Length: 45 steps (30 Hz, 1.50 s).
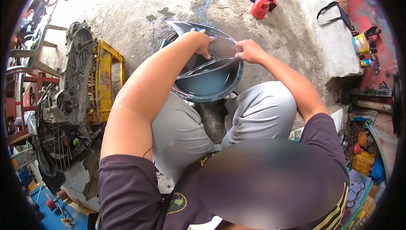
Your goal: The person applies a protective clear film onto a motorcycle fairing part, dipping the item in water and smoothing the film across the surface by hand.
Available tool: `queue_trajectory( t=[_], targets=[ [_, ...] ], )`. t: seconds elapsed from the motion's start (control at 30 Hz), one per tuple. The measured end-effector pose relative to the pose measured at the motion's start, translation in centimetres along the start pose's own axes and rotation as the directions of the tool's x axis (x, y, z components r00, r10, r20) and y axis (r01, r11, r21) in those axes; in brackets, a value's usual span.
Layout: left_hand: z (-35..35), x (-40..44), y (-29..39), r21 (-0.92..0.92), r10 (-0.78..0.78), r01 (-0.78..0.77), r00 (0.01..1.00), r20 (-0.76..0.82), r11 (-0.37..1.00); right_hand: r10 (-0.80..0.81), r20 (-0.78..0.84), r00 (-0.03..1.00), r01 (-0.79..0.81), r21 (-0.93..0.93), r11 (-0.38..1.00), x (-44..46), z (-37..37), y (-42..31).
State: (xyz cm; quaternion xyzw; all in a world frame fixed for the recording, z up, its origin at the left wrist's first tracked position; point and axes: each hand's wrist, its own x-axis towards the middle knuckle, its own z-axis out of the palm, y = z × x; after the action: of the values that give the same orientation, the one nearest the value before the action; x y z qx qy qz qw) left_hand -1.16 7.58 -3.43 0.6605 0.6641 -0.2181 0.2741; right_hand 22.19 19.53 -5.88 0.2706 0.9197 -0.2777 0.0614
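Note:
A black basin (207, 97) of cloudy, greyish-blue water (207, 84) stands on the ground before my knees. Over it is a thin, glossy, pointed plastic piece (224, 46) with shiny edges; its exact kind I cannot make out. My right hand (250, 51) pinches the piece's right end between thumb and fingers. My left hand (202, 44) reaches over the middle of the piece, thumb and fingers spread apart. Small blue bits show near its fingertips, too small to name.
A grey metal engine casing (76, 73) leans by a yellow crate (103, 82) at left. A red plastic container (262, 4) stands ahead on the concrete. On the right are a pale concrete ledge (338, 56), cans (360, 44) and piled odds and ends.

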Motion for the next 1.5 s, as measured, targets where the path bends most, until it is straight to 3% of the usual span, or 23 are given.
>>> queue_trajectory(
  t=[0.07, 0.27, 0.33, 0.43, 0.57, 0.67, 0.73, 0.97, 1.1, 1.33, 1.5],
  targets=[
    [-0.1, -0.1, -0.1, -0.016, -0.002, 0.002, 1.000, 0.002, 1.000, 0.020, -0.038, 0.999, -0.022, -0.054, 0.998, 0.0, 0.2, 0.1],
    [0.0, 0.2, -0.2, -0.034, -0.004, 0.004, 1.000, -0.001, 0.999, -0.039, 0.026, 0.999, 0.038, 0.038, 0.999, -0.2, 0.1, -0.4],
    [0.3, 0.3, -0.3, -0.062, -0.013, 0.013, 1.000, -0.005, 0.998, 0.016, -0.081, 0.997, -0.019, -0.034, 0.999, 0.0, 0.3, 0.2],
    [0.6, 1.3, -0.6, -0.052, -0.011, 0.011, 1.000, 0.006, 0.999, -0.015, 0.005, 1.000, 0.015, -0.029, 0.999, 0.0, 0.1, -0.4],
    [0.7, 1.3, -0.7, -0.048, -0.010, 0.010, 1.000, -0.007, 0.999, 0.012, -0.006, 1.000, -0.012, -0.038, 0.999, 0.4, 0.4, -0.1],
    [0.5, 1.0, -0.4, -0.043, -0.014, 0.015, 1.000, 0.002, 0.999, 0.032, -0.105, 0.994, -0.042, -0.097, 0.994, 0.4, 0.5, 0.7],
    [0.3, 1.0, -0.4, -0.039, -0.020, 0.021, 1.000, 0.008, 0.999, -0.022, 0.043, 0.999, 0.021, 0.025, 0.999, -0.1, -0.1, -0.8],
    [1.3, 1.6, -0.7, -0.016, -0.023, 0.023, 1.000, -0.006, 1.000, 0.012, -0.080, 0.997, -0.016, -0.051, 0.999, 0.5, 0.6, 0.9],
    [0.2, 0.7, -0.1, -0.003, -0.040, 0.040, 0.999, 0.023, 0.999, -0.005, 0.057, 0.998, 0.000, 0.089, 0.996, 0.0, 0.1, 0.3],
    [-0.1, -0.1, 0.1, -0.010, -0.066, 0.067, 0.997, 0.042, 0.998, 0.105, -0.039, 0.994, -0.105, 0.008, 0.994, 0.4, 0.8, 0.7],
    [-1.2, -1.6, 0.9, -0.023, -0.097, 0.099, 0.993, 0.065, 0.995, 0.076, 0.081, 0.994, -0.083, 0.079, 0.993, 0.2, -0.2, 0.4]
  ],
)
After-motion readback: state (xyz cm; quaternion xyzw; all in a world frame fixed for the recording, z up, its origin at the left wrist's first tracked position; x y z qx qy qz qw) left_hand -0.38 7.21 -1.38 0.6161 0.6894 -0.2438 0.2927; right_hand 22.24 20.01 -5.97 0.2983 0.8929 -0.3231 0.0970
